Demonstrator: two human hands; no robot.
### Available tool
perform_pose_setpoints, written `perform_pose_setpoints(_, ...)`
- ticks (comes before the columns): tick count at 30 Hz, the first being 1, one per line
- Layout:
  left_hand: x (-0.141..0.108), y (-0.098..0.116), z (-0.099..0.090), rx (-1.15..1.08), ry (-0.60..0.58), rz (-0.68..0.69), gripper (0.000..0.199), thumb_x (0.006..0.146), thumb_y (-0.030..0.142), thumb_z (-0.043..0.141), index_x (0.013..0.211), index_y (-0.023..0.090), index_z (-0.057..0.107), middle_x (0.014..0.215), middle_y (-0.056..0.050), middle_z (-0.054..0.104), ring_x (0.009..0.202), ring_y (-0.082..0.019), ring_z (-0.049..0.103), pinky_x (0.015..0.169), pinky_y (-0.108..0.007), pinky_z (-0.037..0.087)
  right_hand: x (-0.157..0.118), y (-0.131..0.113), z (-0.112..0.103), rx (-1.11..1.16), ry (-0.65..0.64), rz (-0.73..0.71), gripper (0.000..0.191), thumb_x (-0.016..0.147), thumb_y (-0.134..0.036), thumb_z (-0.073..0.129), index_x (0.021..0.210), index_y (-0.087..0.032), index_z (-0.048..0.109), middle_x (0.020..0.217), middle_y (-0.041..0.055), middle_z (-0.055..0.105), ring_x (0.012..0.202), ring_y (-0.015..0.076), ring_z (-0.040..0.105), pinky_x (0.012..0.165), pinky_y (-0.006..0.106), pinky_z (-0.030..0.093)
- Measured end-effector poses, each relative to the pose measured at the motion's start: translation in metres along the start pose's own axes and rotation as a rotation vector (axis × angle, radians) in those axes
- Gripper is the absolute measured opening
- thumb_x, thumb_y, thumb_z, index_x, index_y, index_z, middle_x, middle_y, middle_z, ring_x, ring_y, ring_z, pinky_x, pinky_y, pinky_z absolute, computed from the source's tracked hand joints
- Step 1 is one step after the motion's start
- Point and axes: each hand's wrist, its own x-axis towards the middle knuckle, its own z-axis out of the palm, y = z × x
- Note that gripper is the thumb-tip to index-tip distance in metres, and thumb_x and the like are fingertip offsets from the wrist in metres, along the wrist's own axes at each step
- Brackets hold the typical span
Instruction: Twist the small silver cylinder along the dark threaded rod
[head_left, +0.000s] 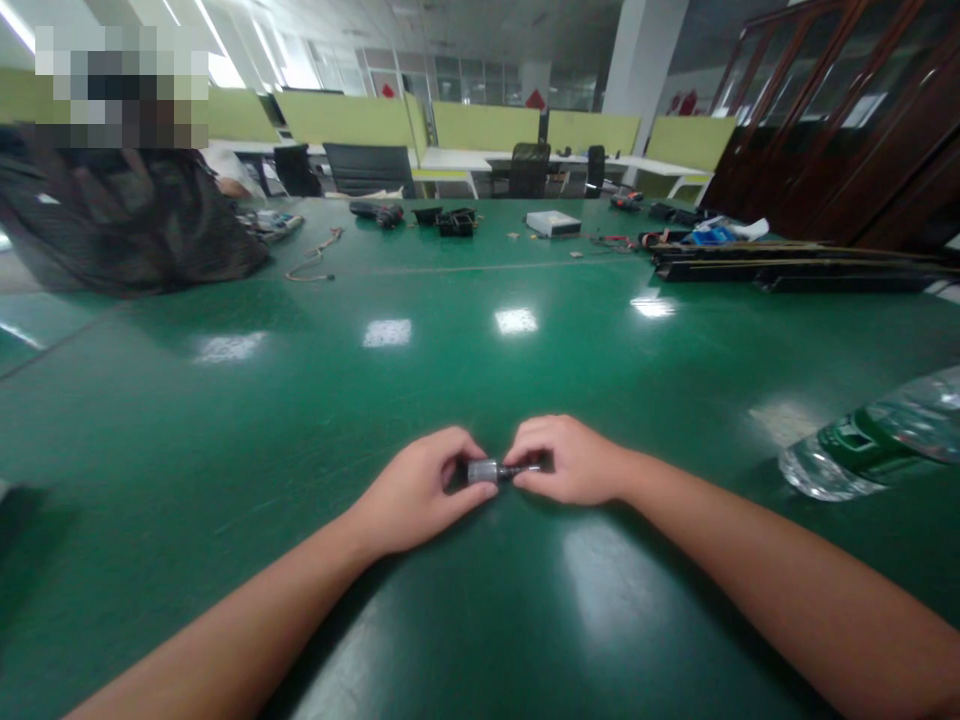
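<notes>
A small grey metallic cylinder with a thinner dark rod (482, 471) lies level just above or on the green tabletop, between my two hands. My left hand (420, 490) grips the thick grey end between thumb and fingers. At the other side, the fingertips of my right hand (562, 460) pinch the thin rod, whose tip shows inside the curl of the fingers. The piece is too small and blurred to tell its exact kind, or whether it is one part or two joined.
A clear water bottle (877, 440) with a green label lies on its side at right. Across the far part of the green table (300, 380) are a large dark bag (135, 225), a cable (311, 257), a white box (553, 223) and long dark strips (787, 268).
</notes>
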Motion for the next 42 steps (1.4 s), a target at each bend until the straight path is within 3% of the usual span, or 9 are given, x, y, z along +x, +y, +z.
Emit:
perform_pose_setpoints(7, -0.0001, 0.0006, -0.0017, -0.020, -0.022, 0.018, 0.030, 0.090, 0.047, 0.058, 0.094, 0.018, 0.067, 0.070, 0.001, 0.055, 0.063, -0.014, 0.050, 0.058, -0.024, 0.036, 0.0006, -0.0007, 0.0013, -0.048, 0.002, -0.004, 0.011, 0.080, -0.016, 0.069, 0.091, -0.017, 0.073, 0.083, 0.0033, 0.068, 0.079, 0.0156, 0.060, 0.076, 0.027, 0.045)
perform_pose_setpoints(16, 0.0003, -0.0006, -0.0001, -0.028, -0.005, 0.012, 0.026, 0.084, 0.043, 0.065, 0.094, 0.019, 0.067, 0.070, 0.002, 0.055, 0.063, -0.014, 0.050, 0.057, -0.024, 0.035, 0.0005, -0.0019, 0.0015, -0.060, 0.001, -0.001, 0.016, 0.087, -0.028, 0.068, 0.097, -0.017, 0.075, 0.086, 0.0045, 0.069, 0.079, 0.0157, 0.061, 0.074, 0.027, 0.045)
perform_pose_setpoints(42, 0.0008, 0.0008, -0.0022, -0.042, -0.023, 0.007, 0.025, 0.085, 0.043, 0.065, 0.091, 0.019, 0.066, 0.071, 0.001, 0.056, 0.065, -0.015, 0.051, 0.058, -0.024, 0.036, -0.0013, 0.0012, 0.0026, -0.127, 0.049, -0.088, 0.007, 0.081, -0.021, 0.067, 0.085, -0.017, 0.070, 0.077, 0.0029, 0.066, 0.074, 0.0161, 0.058, 0.073, 0.028, 0.044)
